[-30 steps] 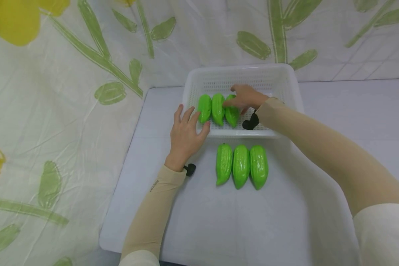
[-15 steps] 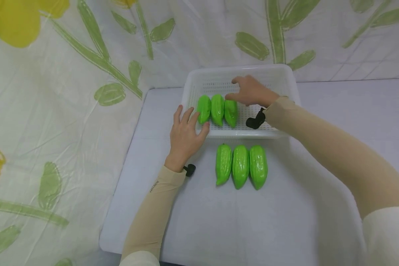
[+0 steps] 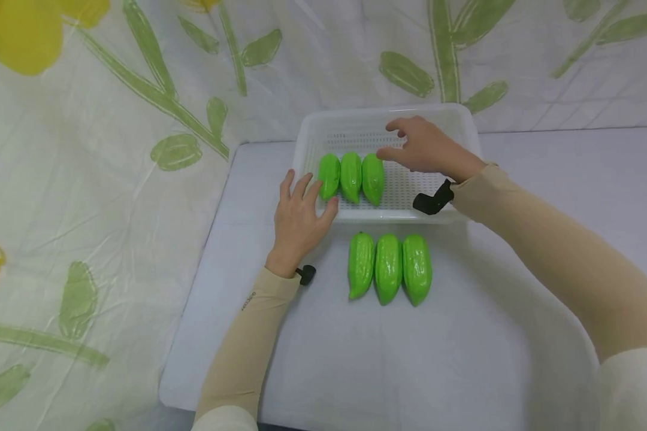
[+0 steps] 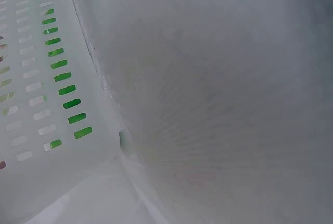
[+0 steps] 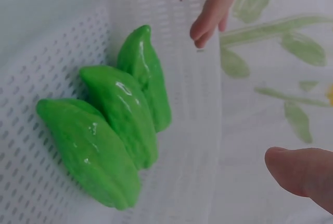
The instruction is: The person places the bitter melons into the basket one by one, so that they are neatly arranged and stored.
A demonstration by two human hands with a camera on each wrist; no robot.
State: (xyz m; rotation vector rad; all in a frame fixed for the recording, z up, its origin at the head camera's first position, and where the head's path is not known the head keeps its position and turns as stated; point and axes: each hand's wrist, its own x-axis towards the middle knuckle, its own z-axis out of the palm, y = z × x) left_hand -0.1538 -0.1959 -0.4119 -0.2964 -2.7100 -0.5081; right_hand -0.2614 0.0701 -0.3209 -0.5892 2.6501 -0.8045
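Three glossy green ridged gourds [image 3: 350, 178], tapered at one end, lie side by side in the left half of a white perforated basket [image 3: 393, 216]. Three more gourds [image 3: 388, 269] form a row on the table in front of it. My left hand [image 3: 299, 221], fingers spread, rests at the basket's front-left corner, fingertips over the rim. Above the basket, my right hand [image 3: 428, 146] holds nothing; its thumb and index finger are apart, just right of the gourds. In the right wrist view the basket gourds [image 5: 88, 151] show close up, with the left hand's fingers [image 5: 210, 15] at the rim.
A white table [image 3: 313, 359] carries everything. Behind and to the left hangs a white curtain [image 3: 329, 60] with printed green leaves and yellow flowers. Small black cameras [image 3: 434, 197] sit at both wrists. The basket's slotted wall [image 4: 41, 88] fills the left wrist view's left side.
My right hand has let go of the rightmost basket gourd and drawn back up and to the right. The left hand and the gourds on the table stay put.
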